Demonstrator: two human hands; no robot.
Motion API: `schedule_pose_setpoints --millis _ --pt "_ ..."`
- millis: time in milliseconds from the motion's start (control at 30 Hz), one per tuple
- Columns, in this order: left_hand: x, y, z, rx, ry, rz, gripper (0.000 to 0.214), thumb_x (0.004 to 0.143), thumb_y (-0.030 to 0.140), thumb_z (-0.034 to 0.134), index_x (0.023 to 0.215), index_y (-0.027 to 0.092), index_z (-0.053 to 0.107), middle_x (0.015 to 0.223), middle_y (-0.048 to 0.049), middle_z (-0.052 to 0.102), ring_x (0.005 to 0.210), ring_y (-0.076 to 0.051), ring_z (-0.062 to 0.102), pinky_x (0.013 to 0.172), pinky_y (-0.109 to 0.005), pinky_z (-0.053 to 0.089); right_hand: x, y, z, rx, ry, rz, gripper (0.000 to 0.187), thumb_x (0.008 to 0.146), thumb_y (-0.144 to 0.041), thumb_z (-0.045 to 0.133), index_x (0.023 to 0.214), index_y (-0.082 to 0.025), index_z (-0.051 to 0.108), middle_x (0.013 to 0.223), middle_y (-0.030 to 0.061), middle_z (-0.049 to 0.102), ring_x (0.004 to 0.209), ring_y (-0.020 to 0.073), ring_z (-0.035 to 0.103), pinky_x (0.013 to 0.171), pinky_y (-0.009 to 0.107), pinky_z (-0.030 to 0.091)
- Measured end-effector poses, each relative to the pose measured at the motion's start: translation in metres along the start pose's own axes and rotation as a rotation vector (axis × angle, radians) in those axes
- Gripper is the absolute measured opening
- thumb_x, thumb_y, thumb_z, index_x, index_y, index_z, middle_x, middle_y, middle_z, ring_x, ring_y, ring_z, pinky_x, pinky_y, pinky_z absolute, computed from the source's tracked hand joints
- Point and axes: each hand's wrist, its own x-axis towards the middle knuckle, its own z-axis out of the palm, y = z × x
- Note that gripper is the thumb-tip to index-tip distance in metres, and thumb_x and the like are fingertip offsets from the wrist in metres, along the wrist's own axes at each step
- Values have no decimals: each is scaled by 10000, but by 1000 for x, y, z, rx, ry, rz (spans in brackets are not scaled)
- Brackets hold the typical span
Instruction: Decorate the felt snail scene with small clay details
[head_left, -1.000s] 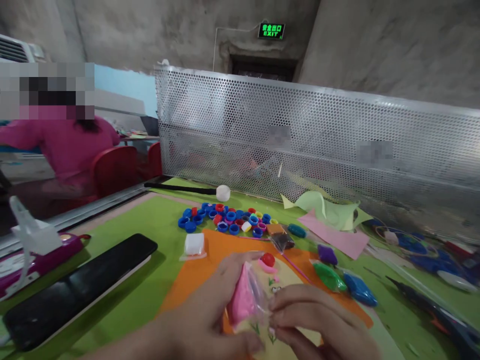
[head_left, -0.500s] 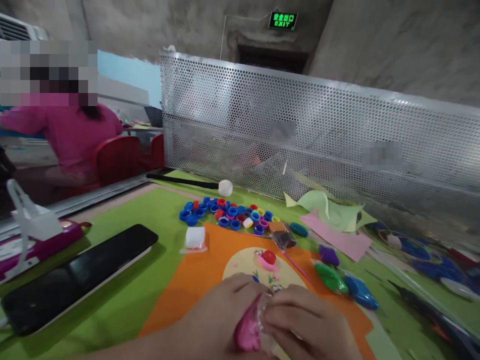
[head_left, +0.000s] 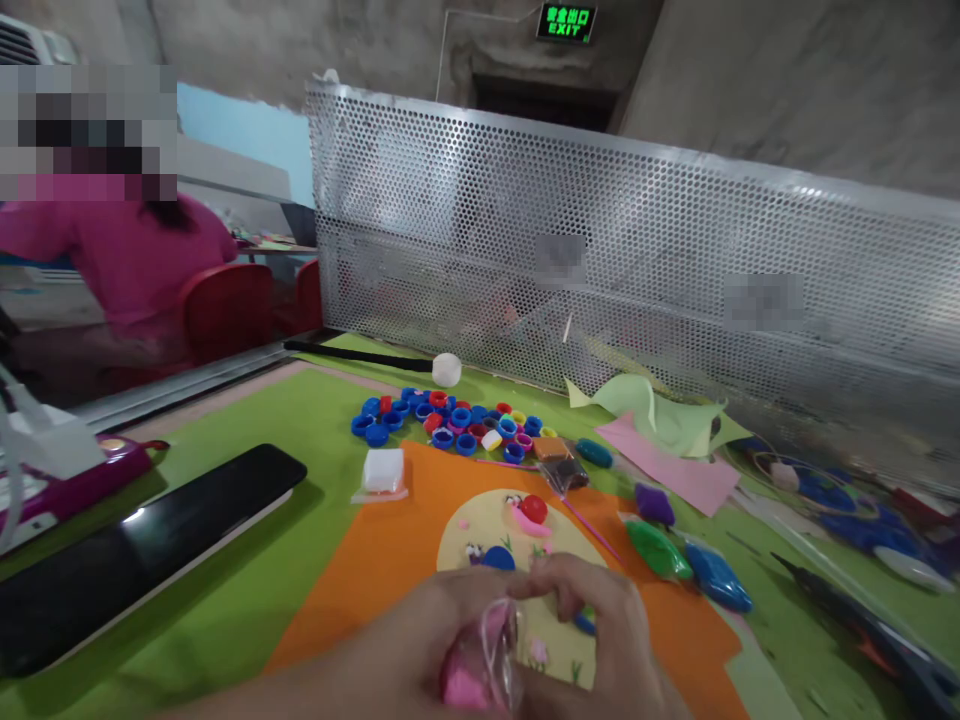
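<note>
My left hand (head_left: pixel 420 625) is closed around a clear plastic packet of pink modelling clay (head_left: pixel 466 675) at the bottom centre. Curled close beside it, my right hand (head_left: pixel 611 620) has its thumb at the packet's right edge, while its index fingertip meets the left fingers; the exact grip is partly hidden. Beneath both hands lies a cream round panel (head_left: pixel 461 515) on orange paper (head_left: pixel 352 580). The panel carries a red and pink snail-like figure (head_left: pixel 532 510), a blue disc (head_left: pixel 499 558) with small eyes beside it, and little green grass tufts.
Bottle caps (head_left: pixel 457 418) are heaped behind the orange paper. A white clay packet (head_left: pixel 384 470) and a phone (head_left: pixel 157 545) lie leftward. To the right are green clay (head_left: pixel 656 548), blue clay (head_left: pixel 716 575) and scissors (head_left: pixel 862 625). A perforated metal screen (head_left: pixel 600 250) borders the table; a person in pink (head_left: pixel 142 260) sits beyond.
Both hands have shifted slightly left. My right fingers have moved from the packet's opening up to the left fingertips, and more of the panel shows. The view has shifted a little.
</note>
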Motion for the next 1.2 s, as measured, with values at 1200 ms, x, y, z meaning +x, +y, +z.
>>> schedule_pose_setpoints --millis 1200 --pt "48 -56 -91 1379 329 161 344 907 213 290 930 257 631 949 13 686 823 -161 600 795 -358 290 40 81 5 -79 -124 -173 203 829 -116 437 942 -187 590 934 67 592 904 225 508 810 408 411"
